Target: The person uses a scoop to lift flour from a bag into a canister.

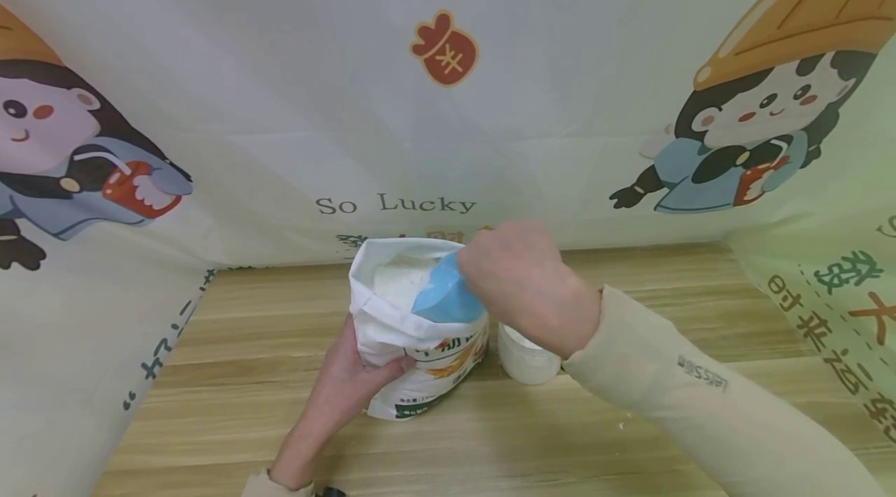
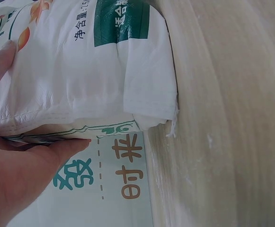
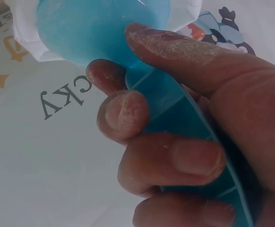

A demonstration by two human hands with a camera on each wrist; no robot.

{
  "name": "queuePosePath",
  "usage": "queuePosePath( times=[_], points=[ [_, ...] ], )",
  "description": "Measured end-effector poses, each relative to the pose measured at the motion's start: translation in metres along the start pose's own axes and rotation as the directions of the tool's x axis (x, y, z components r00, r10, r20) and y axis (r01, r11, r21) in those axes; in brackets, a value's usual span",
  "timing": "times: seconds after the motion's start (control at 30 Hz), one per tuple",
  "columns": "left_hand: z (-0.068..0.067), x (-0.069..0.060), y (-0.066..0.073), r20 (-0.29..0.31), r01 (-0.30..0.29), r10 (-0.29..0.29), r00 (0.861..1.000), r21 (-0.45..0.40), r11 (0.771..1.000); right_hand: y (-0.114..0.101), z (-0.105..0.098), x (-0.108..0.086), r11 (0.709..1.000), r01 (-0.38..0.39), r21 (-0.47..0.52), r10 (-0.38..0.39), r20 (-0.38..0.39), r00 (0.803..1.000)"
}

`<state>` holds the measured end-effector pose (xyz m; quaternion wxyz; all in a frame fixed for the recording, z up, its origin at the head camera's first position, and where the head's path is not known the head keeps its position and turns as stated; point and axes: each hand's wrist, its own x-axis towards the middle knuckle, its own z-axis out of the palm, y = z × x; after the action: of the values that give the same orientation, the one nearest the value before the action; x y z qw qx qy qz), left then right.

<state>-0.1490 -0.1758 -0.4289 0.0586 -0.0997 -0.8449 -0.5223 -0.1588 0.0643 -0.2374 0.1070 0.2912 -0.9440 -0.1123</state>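
Note:
A white bag (image 1: 392, 334) of white powder stands with its top folded open. My left hand (image 1: 357, 369) holds the bag's side, thumb across the front; in the left wrist view the hand (image 2: 19, 175) lies round the bag (image 2: 71, 80). My right hand (image 1: 528, 283) grips a blue scoop (image 1: 448, 295), tilted in the bag's mouth. In the right wrist view my fingers (image 3: 151, 161) curl round the scoop's handle (image 3: 175, 111), with powder on the thumb and fingertips. A white tub (image 1: 528, 357) stands right of the bag, partly hidden under my right hand.
The wooden table (image 1: 238, 388) extends around the bag and tub, with small white specks at the right. Behind it and at both sides hangs a pale printed cloth (image 1: 294, 92) with cartoon figures and lettering. A dark object (image 1: 332, 491) shows beside my left sleeve.

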Motion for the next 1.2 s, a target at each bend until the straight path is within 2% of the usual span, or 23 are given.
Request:
queuePosePath(
  times=[0.63, 1.2],
  points=[
    [-0.001, 0.001, -0.001, 0.007, -0.018, 0.018, 1.0, -0.006, 1.0, -0.006, 0.003, 0.01, 0.999, 0.019, -0.041, -0.017, 0.032, 0.999],
    [-0.001, 0.001, 0.0, 0.007, -0.012, 0.012, 1.0, 0.007, 1.0, -0.006, 0.01, 0.016, 0.999, 0.046, -0.007, -0.046, -0.015, 0.999]
  ],
)
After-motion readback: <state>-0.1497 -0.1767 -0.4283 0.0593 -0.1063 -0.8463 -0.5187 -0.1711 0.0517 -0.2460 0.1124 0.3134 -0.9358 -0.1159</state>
